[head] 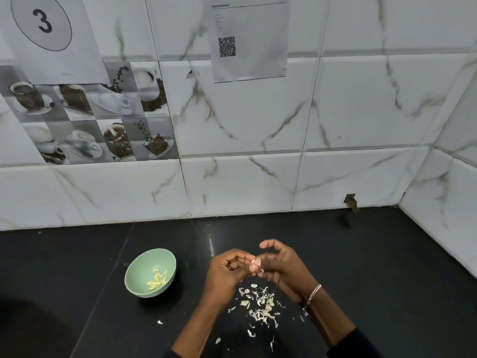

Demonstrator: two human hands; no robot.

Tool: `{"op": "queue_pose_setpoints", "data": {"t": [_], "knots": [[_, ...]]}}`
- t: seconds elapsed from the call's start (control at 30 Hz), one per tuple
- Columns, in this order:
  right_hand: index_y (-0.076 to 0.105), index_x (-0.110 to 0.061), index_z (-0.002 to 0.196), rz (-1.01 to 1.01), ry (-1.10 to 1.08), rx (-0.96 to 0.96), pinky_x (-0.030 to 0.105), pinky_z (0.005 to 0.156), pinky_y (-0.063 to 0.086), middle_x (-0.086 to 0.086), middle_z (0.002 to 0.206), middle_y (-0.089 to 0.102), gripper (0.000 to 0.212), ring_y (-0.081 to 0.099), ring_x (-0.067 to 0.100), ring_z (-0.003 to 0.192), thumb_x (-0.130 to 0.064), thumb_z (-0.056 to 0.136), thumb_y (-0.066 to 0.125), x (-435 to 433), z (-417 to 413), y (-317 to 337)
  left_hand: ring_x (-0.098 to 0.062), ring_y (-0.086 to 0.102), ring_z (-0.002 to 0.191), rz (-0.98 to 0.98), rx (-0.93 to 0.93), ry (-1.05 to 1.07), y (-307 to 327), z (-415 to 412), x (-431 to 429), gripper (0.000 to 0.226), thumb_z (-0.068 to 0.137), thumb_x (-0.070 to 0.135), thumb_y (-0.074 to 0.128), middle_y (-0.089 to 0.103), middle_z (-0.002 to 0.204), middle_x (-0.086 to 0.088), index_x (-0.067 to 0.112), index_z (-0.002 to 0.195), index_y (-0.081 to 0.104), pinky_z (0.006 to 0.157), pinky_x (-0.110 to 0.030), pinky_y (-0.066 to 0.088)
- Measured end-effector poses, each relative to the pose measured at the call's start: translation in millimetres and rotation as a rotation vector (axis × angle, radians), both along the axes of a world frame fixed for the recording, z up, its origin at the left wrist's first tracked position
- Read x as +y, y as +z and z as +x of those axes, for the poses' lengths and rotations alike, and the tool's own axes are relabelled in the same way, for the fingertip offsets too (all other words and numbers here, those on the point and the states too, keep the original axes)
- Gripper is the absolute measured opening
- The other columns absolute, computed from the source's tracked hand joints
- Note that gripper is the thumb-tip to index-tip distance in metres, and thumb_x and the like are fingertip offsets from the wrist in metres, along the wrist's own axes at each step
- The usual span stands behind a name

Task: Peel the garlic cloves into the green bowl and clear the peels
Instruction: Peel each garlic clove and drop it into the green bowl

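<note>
Left hand: we saw the left hand (227, 273) curled in, back of the hand up, its fingertips pinching a garlic clove (255, 264).
Right hand: the right hand (282, 267) came in from the other side and met the left at that same clove. Its thumb and fingers were pinched on it, while the index finger (268, 243) arched up clear above the grip.
Grip state: both hands were closed on the one clove, knuckle to knuckle, held above the black counter (387, 275). We couldn't tell how much skin was left on it, it was too small and half hidden by fingers.
Wrist: there was a silver chain bracelet (314, 292) on the right wrist, and dark sleeves just showed at the bottom edge.
Green bowl: the green bowl (140, 270) sat on the counter off to the left-hand side of the grip, well apart from it and upright.
In the bowl: peeled cloves (157, 279), pale yellow, lay bunched on the bowl's floor.
Peels: loose peels (262, 304) were scattered on the counter straight under the grip and trailing back toward the person, between the two forearms. One stray flake (160, 322) lay out past the left forearm, nearer the bowl.
Counts: two hands, one clove in the grip, one bowl. We made it roughly a dozen peeled cloves, but they overlapped so we couldn't be exact. The peels were too many and too small to count.
Wall: beyond the grip there were marble-look tiles with two sheets of paper stuck on, one with a circled 3 (51, 47) and one with a QR code (250, 40).
</note>
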State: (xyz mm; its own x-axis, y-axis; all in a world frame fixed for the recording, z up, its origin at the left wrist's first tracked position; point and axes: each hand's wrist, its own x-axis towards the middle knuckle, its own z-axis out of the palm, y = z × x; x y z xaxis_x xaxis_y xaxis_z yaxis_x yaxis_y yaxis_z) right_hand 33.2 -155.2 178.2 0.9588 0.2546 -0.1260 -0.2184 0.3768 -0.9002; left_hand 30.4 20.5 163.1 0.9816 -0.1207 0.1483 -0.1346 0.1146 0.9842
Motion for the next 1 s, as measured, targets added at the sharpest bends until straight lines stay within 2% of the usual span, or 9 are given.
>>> {"op": "queue_pose_setpoints", "data": {"t": [0.07, 0.23, 0.47, 0.53, 0.63, 0.77, 0.87, 1.0], "knots": [[0.046, -0.001, 0.118, 0.018, -0.011, -0.006, 0.032, 0.063, 0.057, 0.033, 0.090, 0.064, 0.050, 0.062, 0.033, 0.070, 0.007, 0.077, 0.074, 1, -1, 0, -0.045, 0.072, 0.081, 0.013, -0.008, -0.015, 1, 1, 0, 0.016, 0.080, -0.002, 0.079, 0.074, 0.086, -0.022, -0.001, 0.095, 0.073, 0.079, -0.046, 0.060], [0.046, 0.000, 0.115, 0.005, -0.022, -0.026, 0.028, 0.059, 0.054, 0.032, 0.087, 0.063, 0.045, 0.060, 0.029, 0.065, 0.005, 0.076, 0.069, 1, -2, 4, -0.042, 0.073, 0.083, 0.038, -0.001, -0.029, 4, 0, -2, 0.015, 0.080, 0.000, 0.080, 0.075, 0.086, -0.020, 0.001, 0.094, 0.073, 0.081, -0.050, 0.060], [0.039, -0.009, 0.105, -0.006, -0.112, -0.082, 0.025, 0.052, 0.049, 0.025, 0.076, 0.062, 0.044, 0.054, 0.021, 0.057, 0.005, 0.074, 0.067, 5, -1, 8, -0.033, 0.075, 0.085, -0.026, 0.013, -0.057, 16, -7, -6, 0.022, 0.080, -0.005, 0.077, 0.076, 0.089, -0.021, -0.005, 0.101, 0.071, 0.079, -0.031, 0.059], [0.036, -0.012, 0.103, -0.014, -0.116, -0.083, 0.025, 0.051, 0.047, 0.023, 0.074, 0.063, 0.046, 0.054, 0.019, 0.056, 0.006, 0.074, 0.066, 6, -1, 8, -0.031, 0.075, 0.088, -0.028, 0.026, -0.060, 15, -8, -5, 0.024, 0.080, -0.005, 0.078, 0.076, 0.092, -0.019, -0.002, 0.103, 0.071, 0.081, -0.031, 0.058], [0.033, -0.014, 0.101, -0.033, -0.113, -0.080, 0.023, 0.050, 0.044, 0.022, 0.073, 0.064, 0.046, 0.054, 0.019, 0.057, 0.004, 0.074, 0.065, 7, -1, 8, -0.030, 0.074, 0.090, 0.051, 0.001, -0.054, 15, -7, -4, 0.023, 0.080, -0.001, 0.080, 0.077, 0.092, -0.013, 0.005, 0.101, 0.073, 0.084, -0.034, 0.059], [0.032, -0.015, 0.099, -0.064, -0.126, -0.082, 0.023, 0.050, 0.037, 0.016, 0.066, 0.060, 0.046, 0.048, 0.016, 0.055, 0.000, 0.070, 0.065, 10, -2, 7, -0.019, 0.072, 0.081, 0.205, -0.058, -0.005, 15, -7, -4, 0.023, 0.080, -0.001, 0.079, 0.076, 0.086, -0.004, 0.016, 0.095, 0.076, 0.076, -0.027, 0.057], [0.032, -0.015, 0.097, -0.120, -0.160, -0.103, 0.024, 0.049, 0.033, 0.014, 0.065, 0.058, 0.041, 0.040, 0.015, 0.055, 0.003, 0.073, 0.061, 12, 0, 3, -0.015, 0.070, 0.076, 0.271, -0.084, 0.037, 16, -8, -4, 0.022, 0.080, 0.001, 0.078, 0.075, 0.082, 0.000, 0.020, 0.091, 0.076, 0.071, -0.027, 0.058], [0.033, -0.016, 0.095, -0.172, -0.200, -0.138, 0.025, 0.049, 0.034, 0.014, 0.067, 0.057, 0.039, 0.042, 0.014, 0.055, 0.007, 0.077, 0.060, 14, 0, -1, -0.014, 0.069, 0.073, 0.338, -0.114, 0.078, 17, -8, -6, 0.021, 0.079, 0.003, 0.076, 0.074, 0.079, 0.003, 0.022, 0.087, 0.075, 0.068, -0.029, 0.058]]}}
